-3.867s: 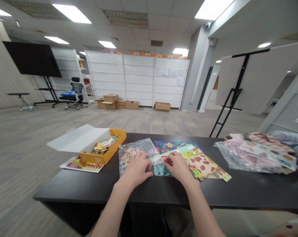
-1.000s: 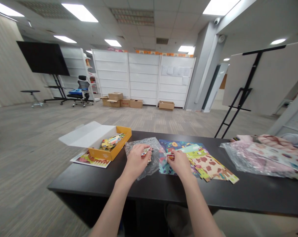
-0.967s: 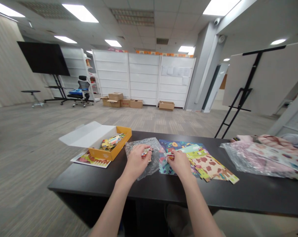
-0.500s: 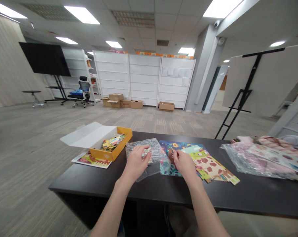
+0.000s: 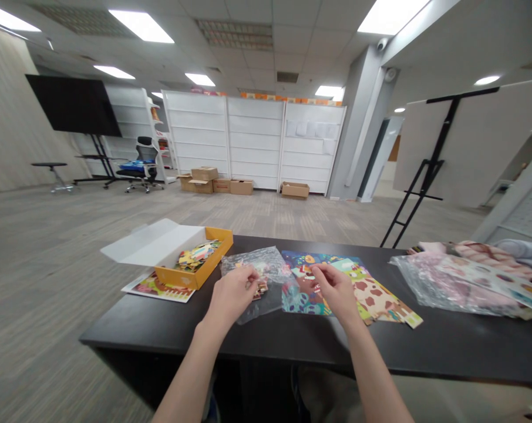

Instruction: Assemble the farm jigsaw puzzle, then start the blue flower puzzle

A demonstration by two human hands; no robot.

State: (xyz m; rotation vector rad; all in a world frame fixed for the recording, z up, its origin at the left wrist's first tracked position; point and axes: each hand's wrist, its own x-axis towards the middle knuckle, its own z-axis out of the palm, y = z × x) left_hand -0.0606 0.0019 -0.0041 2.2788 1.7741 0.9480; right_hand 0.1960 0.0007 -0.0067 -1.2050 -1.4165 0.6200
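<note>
My left hand (image 5: pixel 231 294) is over a clear plastic bag (image 5: pixel 272 258), its fingers curled together beside a heap of small puzzle pieces (image 5: pixel 261 288) on the bag. Whatever its fingertips grip is hidden. Thumb and forefinger of my right hand (image 5: pixel 337 291) pinch a small puzzle piece (image 5: pixel 307 271) above a blue picture board (image 5: pixel 299 302). The piece blends into the print below. Beside that hand lies a partly joined puzzle with a brown-spotted cow (image 5: pixel 371 294), overlapping the blue board.
At left, an open yellow box (image 5: pixel 184 277) with a white lid holds loose puzzle pieces (image 5: pixel 198 255). Part of a picture sheet (image 5: pixel 160 288) shows under it. Plastic-wrapped pink fabric (image 5: pixel 455 285) lies at the right of the black table (image 5: pixel 169 329).
My left hand has drawn back slightly towards me and left, its fingers curling in, and more of the heap shows. My right hand has turned a little, still pinching. The view has shifted slightly.
</note>
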